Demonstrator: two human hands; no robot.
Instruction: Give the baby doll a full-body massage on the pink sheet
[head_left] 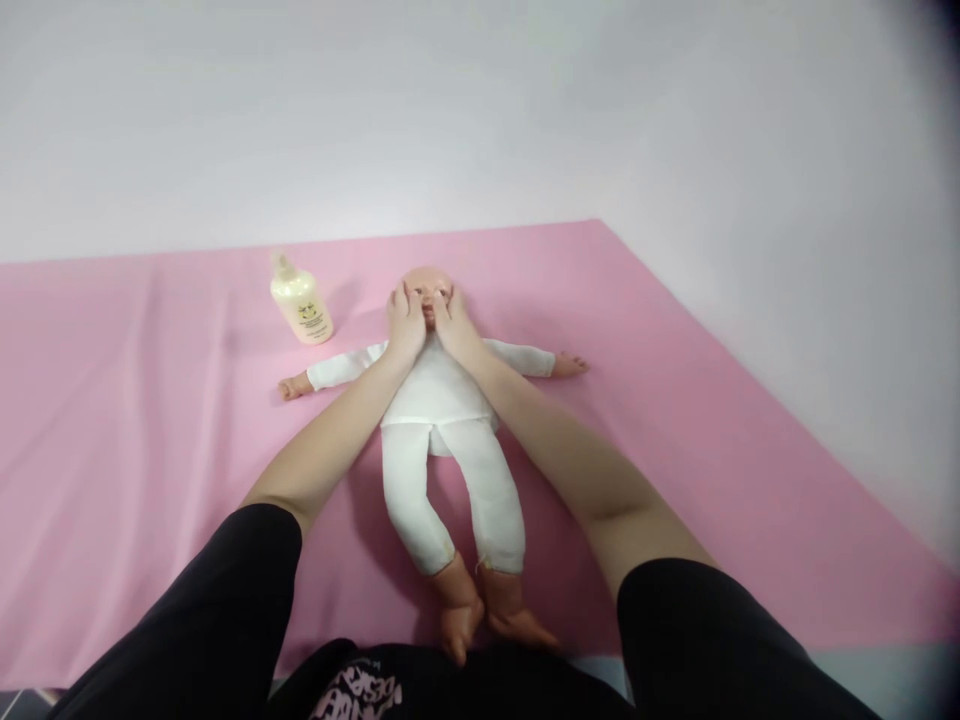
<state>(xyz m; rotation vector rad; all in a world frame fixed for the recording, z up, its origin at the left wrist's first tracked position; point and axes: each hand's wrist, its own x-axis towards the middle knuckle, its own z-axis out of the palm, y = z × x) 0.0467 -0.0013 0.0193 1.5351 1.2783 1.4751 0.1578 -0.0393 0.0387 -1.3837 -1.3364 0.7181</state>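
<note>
Pressing in on both cheeks, the left hand and the right hand lie flat against the face of the doll, fingers spread along its sides, thumbs near the middle, neither one gripping anything. The doll lies on its back on the pink sheet, head away from the person, feet nearly touching the person's dark clothing at the near edge.

What could go wrong from here? The head looks hard and smooth, so uneven pressure from one side would likely roll it sideways or slide the light body across the sheet. A forearm swinging out to the left could also knock over the lotion bottle, which stands upright just beside the doll's head.

As for the doll: bald, peach-toned head, white long-sleeved top and white leggings, arms flung straight out to either side, bare brownish feet crossed together. Its face is mostly hidden behind the hands.
</note>
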